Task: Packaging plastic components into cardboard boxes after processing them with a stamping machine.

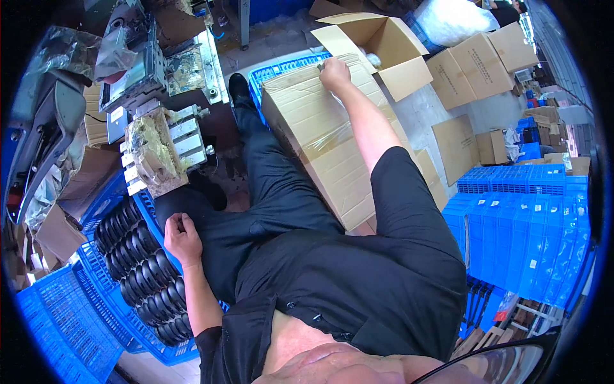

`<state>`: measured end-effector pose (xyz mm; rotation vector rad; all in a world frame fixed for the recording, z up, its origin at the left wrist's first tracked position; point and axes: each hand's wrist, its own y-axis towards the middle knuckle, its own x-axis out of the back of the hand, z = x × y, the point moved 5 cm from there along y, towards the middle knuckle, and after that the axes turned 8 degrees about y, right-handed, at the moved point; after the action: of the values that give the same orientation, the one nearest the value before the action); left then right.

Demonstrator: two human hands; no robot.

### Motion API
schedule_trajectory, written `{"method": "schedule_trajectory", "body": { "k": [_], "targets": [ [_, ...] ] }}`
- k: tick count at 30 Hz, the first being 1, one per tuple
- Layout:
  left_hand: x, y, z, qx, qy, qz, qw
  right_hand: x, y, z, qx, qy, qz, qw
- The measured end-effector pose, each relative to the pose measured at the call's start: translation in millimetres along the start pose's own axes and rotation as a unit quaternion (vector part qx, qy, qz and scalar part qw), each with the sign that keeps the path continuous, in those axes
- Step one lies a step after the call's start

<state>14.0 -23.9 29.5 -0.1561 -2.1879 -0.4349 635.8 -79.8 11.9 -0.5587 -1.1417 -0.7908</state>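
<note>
Cardboard box (339, 176), with clear tape across its top, lies by the right leg over a blue crate (288, 66). Right hand (336, 73) is at its far end, fingers curled; I cannot tell whether that grip pinches anything. Left hand (183, 238), its grip curled closed, is near rows of black parts (144, 259); 1 open carton (405, 78) stands beyond.

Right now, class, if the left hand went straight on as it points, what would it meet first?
Most likely the person's own dark left trouser leg, just ahead of the left hand. Depth is unclear: passing above the leg, it would probably meet the crusted block beyond.
</note>
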Motion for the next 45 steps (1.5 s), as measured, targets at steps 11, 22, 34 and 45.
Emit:
{"method": "schedule_trajectory", "body": {
  "k": [11,22,34,45],
  "targets": [
    [-0.8,0.0,1.6,0.01,0.001,0.008,1.0,-0.5,16.8,-4.8,-0.034,0.06,-0.001,0.998],
    [-3.9,2.3,-0.6,0.01,0.01,0.016,1.0,-1.8,21.9,-8.9,0.0,0.1,-0.036,0.994],
    [0.6,-0.6,-6.0,-0.001,0.005,-0.011,1.0,-0.8,-22.8,-20.4,0.045,0.019,0.019,0.999],
    [-0.7,-2.6,-0.3,0.013,-0.002,-0.001,1.0,-8.3,-39.8,-38.2,0.1,0.05,-0.029,0.993]
  ]
}}
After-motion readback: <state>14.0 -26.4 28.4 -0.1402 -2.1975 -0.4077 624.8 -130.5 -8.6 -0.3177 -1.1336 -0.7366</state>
